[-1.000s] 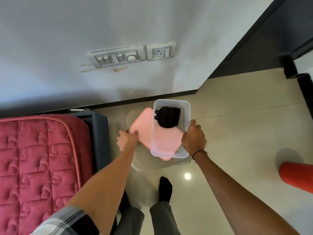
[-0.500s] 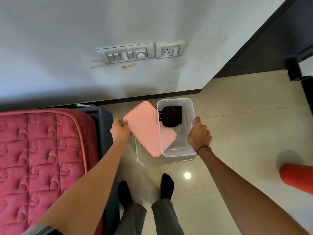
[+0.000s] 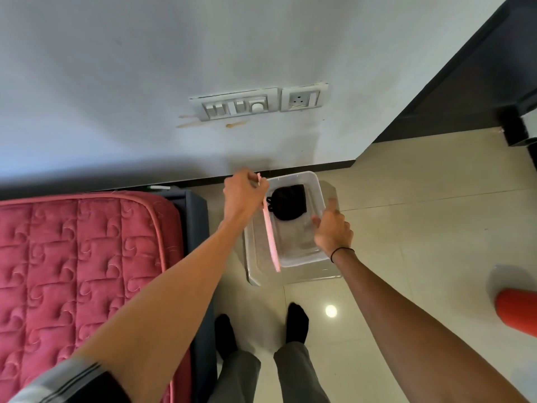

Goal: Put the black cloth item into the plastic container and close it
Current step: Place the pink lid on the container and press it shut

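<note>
A clear plastic container (image 3: 315, 186) rests on a transparent stool, with the black cloth item (image 3: 287, 202) lying in its far half. My left hand (image 3: 242, 196) grips the pink lid (image 3: 270, 237) at its far end, holding it on edge along the container's left side. My right hand (image 3: 331, 228) is at the container's right rim, fingers loosely apart; whether it touches the rim is unclear.
The transparent stool (image 3: 290, 279) stands on a tiled floor by the wall. A red quilted mattress (image 3: 81, 263) on a grey frame lies to the left. An orange object (image 3: 517, 309) sits at the right edge. My two socked feet (image 3: 296, 321) stand below the stool.
My left hand has lifted the pink lid from flat beside the container and tipped it up on edge. My right hand has loosened from the container's right side.
</note>
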